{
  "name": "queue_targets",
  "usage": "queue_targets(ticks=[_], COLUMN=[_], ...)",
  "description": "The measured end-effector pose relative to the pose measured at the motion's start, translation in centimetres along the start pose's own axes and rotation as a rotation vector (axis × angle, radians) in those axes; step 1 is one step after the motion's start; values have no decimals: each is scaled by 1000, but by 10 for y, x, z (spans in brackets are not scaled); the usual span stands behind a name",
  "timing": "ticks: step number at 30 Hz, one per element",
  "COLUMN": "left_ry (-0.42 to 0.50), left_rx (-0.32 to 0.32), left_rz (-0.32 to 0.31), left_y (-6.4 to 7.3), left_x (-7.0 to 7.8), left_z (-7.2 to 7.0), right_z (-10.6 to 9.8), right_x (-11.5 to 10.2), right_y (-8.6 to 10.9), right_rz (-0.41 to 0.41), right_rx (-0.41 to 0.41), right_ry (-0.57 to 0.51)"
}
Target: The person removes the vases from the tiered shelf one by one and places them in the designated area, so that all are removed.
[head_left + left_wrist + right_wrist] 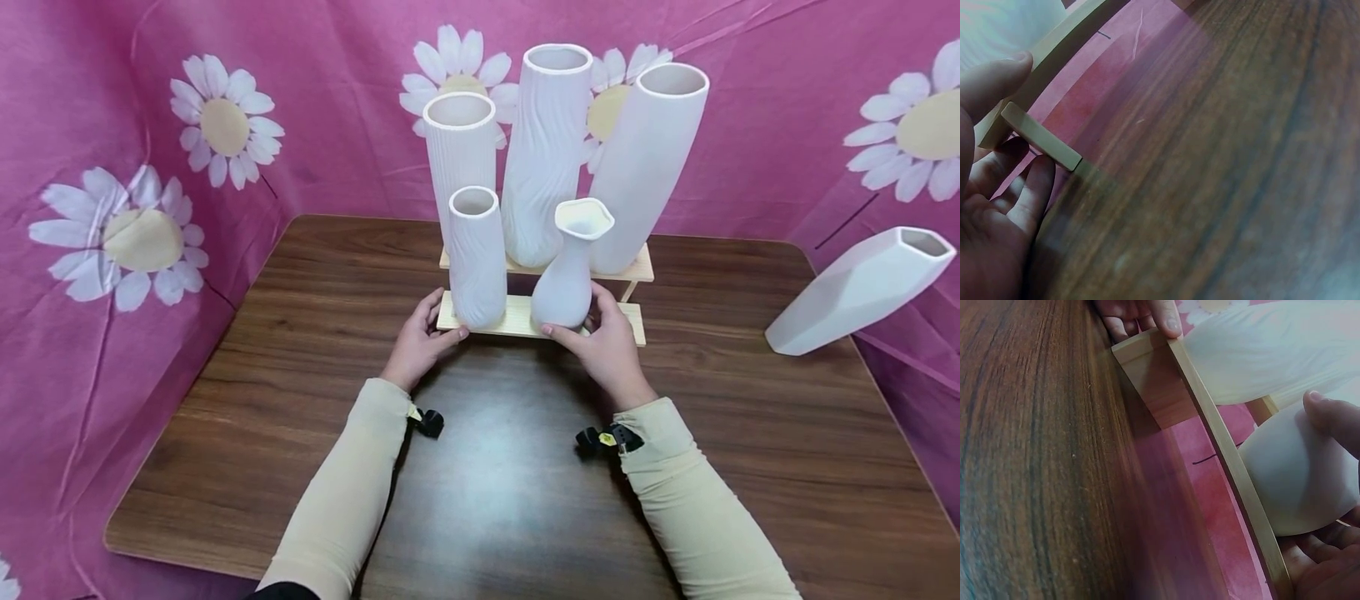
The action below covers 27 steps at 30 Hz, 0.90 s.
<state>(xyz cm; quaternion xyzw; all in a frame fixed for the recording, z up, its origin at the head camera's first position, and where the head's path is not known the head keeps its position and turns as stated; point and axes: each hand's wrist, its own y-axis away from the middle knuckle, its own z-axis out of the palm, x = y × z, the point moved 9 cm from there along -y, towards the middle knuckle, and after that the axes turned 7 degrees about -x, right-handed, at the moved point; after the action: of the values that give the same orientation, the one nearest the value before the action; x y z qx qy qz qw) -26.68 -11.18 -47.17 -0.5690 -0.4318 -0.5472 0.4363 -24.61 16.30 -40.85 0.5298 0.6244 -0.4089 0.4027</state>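
In the head view, a two-tier wooden stand (519, 318) holds several white vases. My left hand (420, 342) grips the left end of its lower shelf. In the left wrist view, the thumb lies on the board (1063, 53) and the fingers are by the stand's leg. A small swirled vase (477, 267) stands beside that hand. My right hand (611, 350) holds a bulb-shaped vase (562, 287) with a flared, wavy rim, low on its body. In the right wrist view, the thumb is on the bulb-shaped vase (1297, 475) and the fingers curl around its base.
On the upper shelf stand a ribbed vase (461, 158), a tall wavy vase (543, 158) and a smooth vase (652, 167). A faceted white vase (847, 296) stands at the right of the brown table (300, 350). Pink flowered cloth (337, 108) hangs behind.
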Motion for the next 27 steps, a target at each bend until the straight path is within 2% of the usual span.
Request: queue_targets(ticks=[7, 13, 21, 27], left_ry=[-23, -12, -9, -16], left_rx=[8, 5, -2, -9], left_rz=[-22, -16, -30, -9], left_y=[5, 2, 1, 0], left_x=[-2, 2, 1, 2], left_z=[-2, -2, 0, 2], right_z=[2, 1, 0, -3], right_x=[-1, -5, 1, -1], right_y=[2, -2, -1, -1], right_rz=[-19, -34, -7, -22], right_rx=[-14, -14, -19, -11], right_ry=[-24, -29, -32, -27])
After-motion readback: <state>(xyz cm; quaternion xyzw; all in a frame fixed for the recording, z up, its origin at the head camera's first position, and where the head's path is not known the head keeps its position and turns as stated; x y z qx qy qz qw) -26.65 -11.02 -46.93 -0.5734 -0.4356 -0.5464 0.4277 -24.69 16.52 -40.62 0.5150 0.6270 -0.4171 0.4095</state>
